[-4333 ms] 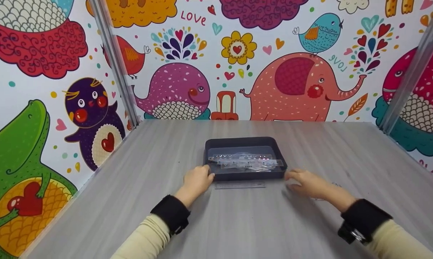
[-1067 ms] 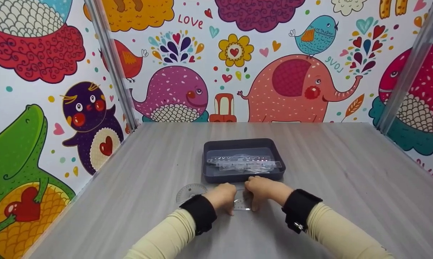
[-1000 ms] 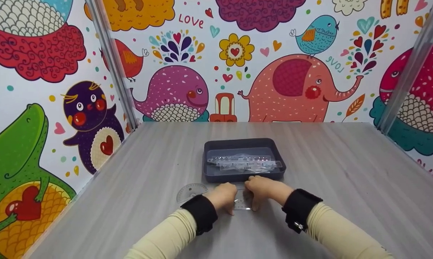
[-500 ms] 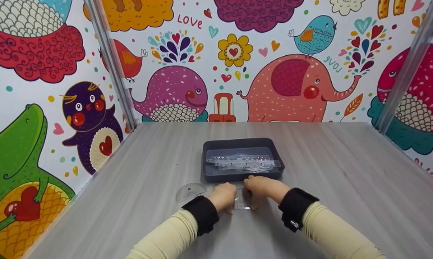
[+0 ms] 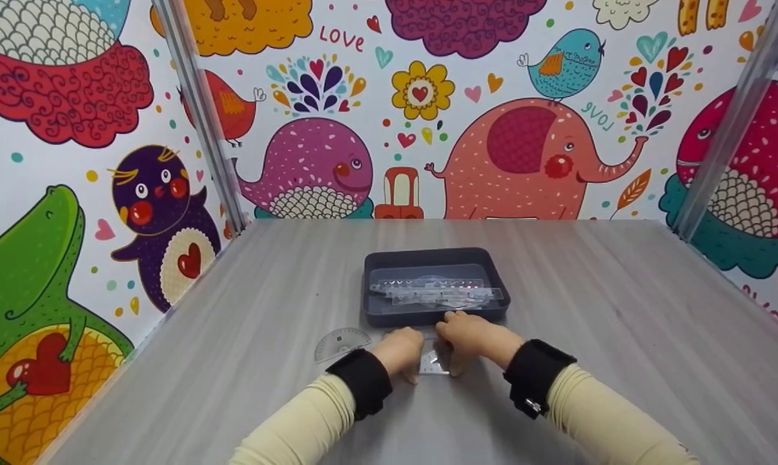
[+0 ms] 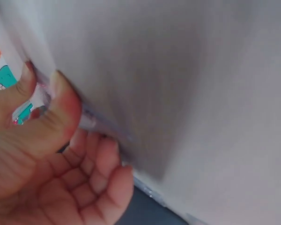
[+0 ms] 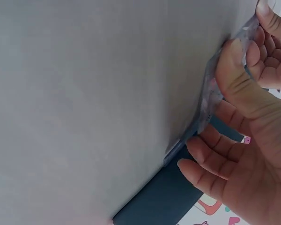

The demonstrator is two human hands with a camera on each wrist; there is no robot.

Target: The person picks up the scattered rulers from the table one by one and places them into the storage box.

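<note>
In the head view, both hands meet just in front of a dark grey tray. My left hand [image 5: 398, 352] and my right hand [image 5: 469, 336] pinch a clear plastic set square [image 5: 434, 365] from its two sides, low over the table. Part of it is hidden by the fingers. The right wrist view shows a thumb [image 7: 232, 65] on the near face of the clear plastic [image 7: 209, 96], fingers behind it. In the left wrist view the thumb [image 6: 65, 105] presses on it likewise. A clear protractor [image 5: 341, 343] lies flat left of my left hand.
The tray [image 5: 389, 318] holds a stack of clear rulers [image 5: 447, 296] and other transparent pieces, one end resting near its right rim. A patterned wall [image 5: 421, 155] stands behind the grey table [image 5: 285, 284], with more panels at both sides.
Both hands have come from the tray's sides to the middle in front of it and now hold the clear set square. A protractor now shows at the left. Over the last second they barely move.
</note>
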